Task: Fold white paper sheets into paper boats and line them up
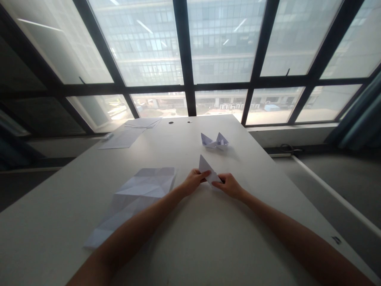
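Note:
Between my two hands is a folded piece of white paper (206,166), its pointed corner sticking up and away from me. My left hand (194,180) pinches its left edge, thumb on the near face. On the right lower edge, my right hand (229,185) grips the same paper between thumb and fingers. The fingers behind the paper are partly hidden. Just beyond my hands, a folded paper boat (214,143) with two raised points stands on the white table (190,246).
Left of my hands lies a creased, unfolded paper sheet (145,186), partly behind my left forearm. Flat paper sheets (125,138) lie at the table's far left, beside a small white object (107,136). A small dark mark (336,240) shows near the right edge. Large windows (220,43) stand behind.

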Demonstrator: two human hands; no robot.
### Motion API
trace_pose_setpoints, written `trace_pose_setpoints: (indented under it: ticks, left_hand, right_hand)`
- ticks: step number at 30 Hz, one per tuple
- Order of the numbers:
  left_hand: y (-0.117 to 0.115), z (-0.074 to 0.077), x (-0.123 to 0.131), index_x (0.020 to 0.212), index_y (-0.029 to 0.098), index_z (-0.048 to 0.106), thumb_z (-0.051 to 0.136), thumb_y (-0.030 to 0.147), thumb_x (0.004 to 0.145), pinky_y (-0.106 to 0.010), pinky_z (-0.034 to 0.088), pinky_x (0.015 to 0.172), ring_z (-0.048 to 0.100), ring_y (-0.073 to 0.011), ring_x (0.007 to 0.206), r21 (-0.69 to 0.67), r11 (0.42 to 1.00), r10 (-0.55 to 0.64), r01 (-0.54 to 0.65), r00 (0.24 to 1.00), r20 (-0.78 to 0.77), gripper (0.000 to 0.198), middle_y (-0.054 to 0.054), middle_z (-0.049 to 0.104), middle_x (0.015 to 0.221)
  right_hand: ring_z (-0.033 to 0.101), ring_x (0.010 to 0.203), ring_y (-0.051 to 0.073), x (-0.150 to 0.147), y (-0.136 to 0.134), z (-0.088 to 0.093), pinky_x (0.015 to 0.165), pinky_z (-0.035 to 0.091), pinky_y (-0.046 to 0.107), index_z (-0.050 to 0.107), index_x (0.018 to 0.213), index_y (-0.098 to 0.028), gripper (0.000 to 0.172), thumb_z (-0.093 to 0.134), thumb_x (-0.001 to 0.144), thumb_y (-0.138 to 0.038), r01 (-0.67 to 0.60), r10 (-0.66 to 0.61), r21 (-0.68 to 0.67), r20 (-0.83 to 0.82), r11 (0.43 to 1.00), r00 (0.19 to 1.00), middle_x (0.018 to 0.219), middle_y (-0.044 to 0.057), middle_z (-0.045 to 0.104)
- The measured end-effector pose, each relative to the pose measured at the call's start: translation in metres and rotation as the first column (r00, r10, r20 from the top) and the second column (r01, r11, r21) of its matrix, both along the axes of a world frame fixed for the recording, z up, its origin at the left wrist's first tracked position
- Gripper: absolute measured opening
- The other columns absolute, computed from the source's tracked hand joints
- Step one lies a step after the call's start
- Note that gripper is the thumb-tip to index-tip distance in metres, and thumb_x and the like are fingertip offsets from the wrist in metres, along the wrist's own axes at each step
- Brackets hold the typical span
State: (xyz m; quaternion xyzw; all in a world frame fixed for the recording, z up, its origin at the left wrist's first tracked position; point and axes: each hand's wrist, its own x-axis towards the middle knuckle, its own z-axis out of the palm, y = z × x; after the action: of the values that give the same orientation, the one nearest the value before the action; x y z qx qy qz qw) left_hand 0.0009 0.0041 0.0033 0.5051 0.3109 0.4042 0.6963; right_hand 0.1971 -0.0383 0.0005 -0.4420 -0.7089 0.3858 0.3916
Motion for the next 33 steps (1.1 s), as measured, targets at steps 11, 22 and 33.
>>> trace_pose_setpoints:
  ticks: [11,22,33]
  left_hand:
    - [0.012,-0.003,-0.001,0.087,0.005,0.073,0.087,0.03,0.068,-0.03,0.054,0.085,0.068,-0.019,0.085,-0.151,0.944,0.322,-0.292,0.916,0.238,0.034,-0.013,0.075,0.092]
    - [0.015,-0.004,-0.004,0.09,0.006,0.072,0.086,0.027,0.068,-0.032,0.056,0.086,0.07,-0.0197,0.084,-0.177,0.913,0.404,-0.367,0.873,0.274,0.034,-0.013,0.075,0.095]
    - [0.005,0.001,-0.003,0.087,0.006,0.074,0.086,0.04,0.067,-0.035,0.055,0.077,0.069,-0.0217,0.076,0.015,0.984,0.179,-0.179,0.984,0.023,0.041,-0.012,0.075,0.086]
  right_hand:
    - [0.059,0.051,0.015,0.002,0.005,0.0,0.052,0.044,0.025,0.07,0.069,-0.014,0.043,0.059,0.084,-0.052,0.045,-0.061,-0.14,-0.112,0.989,0.992,0.061,0.007,0.07]
    - [0.049,0.041,0.013,0.004,0.013,-0.013,0.044,0.037,0.025,0.061,0.062,-0.017,0.058,0.051,0.084,-0.069,0.253,-0.28,-0.125,-0.322,0.959,0.904,0.047,0.004,0.06]
    - [0.049,0.055,0.013,0.007,0.01,-0.005,0.05,0.036,0.025,0.066,0.074,-0.016,0.047,0.054,0.085,-0.059,0.238,-0.239,-0.035,-0.265,0.971,0.934,0.063,0.002,0.059]
